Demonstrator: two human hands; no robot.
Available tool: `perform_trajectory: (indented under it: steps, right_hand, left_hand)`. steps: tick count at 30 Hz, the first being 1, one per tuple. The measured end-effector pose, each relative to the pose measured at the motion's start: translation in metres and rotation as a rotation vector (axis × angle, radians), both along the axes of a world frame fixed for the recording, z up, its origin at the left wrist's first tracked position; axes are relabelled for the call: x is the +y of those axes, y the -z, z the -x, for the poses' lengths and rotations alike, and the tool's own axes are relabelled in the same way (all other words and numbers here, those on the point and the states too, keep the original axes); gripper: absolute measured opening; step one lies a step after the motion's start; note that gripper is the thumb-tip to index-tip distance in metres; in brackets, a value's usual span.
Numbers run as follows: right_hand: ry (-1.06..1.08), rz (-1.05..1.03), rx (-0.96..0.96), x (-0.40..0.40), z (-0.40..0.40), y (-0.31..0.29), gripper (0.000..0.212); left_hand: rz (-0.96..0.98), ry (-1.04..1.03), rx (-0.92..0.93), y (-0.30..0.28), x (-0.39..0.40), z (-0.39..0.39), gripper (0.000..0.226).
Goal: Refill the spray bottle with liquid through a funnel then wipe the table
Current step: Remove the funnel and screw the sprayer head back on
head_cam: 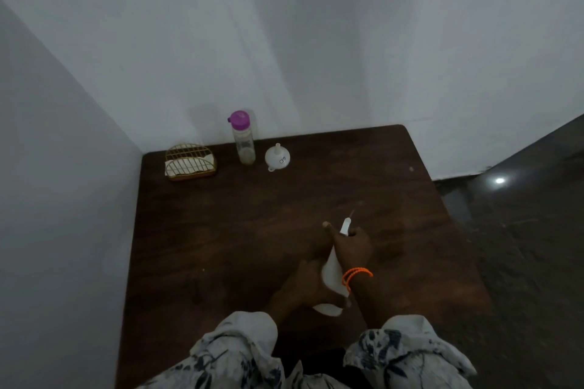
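Observation:
A white spray bottle [331,275] lies tilted in both my hands over the near middle of the dark wooden table [252,215]. My left hand [303,287] grips its lower body. Near the top, my right hand [350,245], with orange bands at the wrist, grips the spray head, and the white nozzle sticks out above the fingers. A white funnel [277,157] stands upside down at the far side of the table. Beside it is a clear bottle with a purple cap [242,137], holding a little pale liquid at the bottom.
A gold wire holder with white cloths [190,162] sits in the far left corner against the walls. White walls close the table's left and far sides. Dark floor lies past the table's right edge.

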State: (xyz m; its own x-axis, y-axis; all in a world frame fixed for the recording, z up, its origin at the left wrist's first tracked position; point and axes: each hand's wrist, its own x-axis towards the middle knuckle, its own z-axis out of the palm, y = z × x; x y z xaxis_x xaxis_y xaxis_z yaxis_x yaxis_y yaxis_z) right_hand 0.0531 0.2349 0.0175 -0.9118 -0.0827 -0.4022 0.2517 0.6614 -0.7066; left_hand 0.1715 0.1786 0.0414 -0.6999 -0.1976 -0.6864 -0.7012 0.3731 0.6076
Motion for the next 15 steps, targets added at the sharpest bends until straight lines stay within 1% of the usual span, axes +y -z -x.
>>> perform_trajectory:
  steps: [2,4,5,10,13,15]
  right_hand:
    - [-0.024,0.016,-0.011,-0.003,-0.001,0.001,0.048]
    - [-0.07,0.041,-0.061,-0.007,-0.003,0.0,0.045]
    - [-0.103,0.047,-0.09,-0.01,-0.004,-0.001,0.044]
    - [-0.302,0.125,-0.242,-0.028,-0.016,-0.015,0.037]
    - [-0.433,0.173,-0.317,-0.038,-0.027,-0.025,0.033]
    - [-0.481,0.12,-0.316,-0.047,-0.033,-0.026,0.029]
  left_hand:
    - [0.003,-0.002,-0.063,0.0,0.0,0.004,0.073]
    - [-0.034,-0.031,-0.084,0.005,0.0,0.004,0.084]
    - [-0.042,-0.046,-0.066,0.007,-0.001,0.002,0.089]
    - [-0.079,-0.2,0.007,0.014,-0.011,-0.02,0.092]
    - [-0.147,-0.174,0.065,0.009,-0.018,-0.026,0.099]
    - [-0.194,-0.203,0.076,0.009,-0.022,-0.032,0.101]
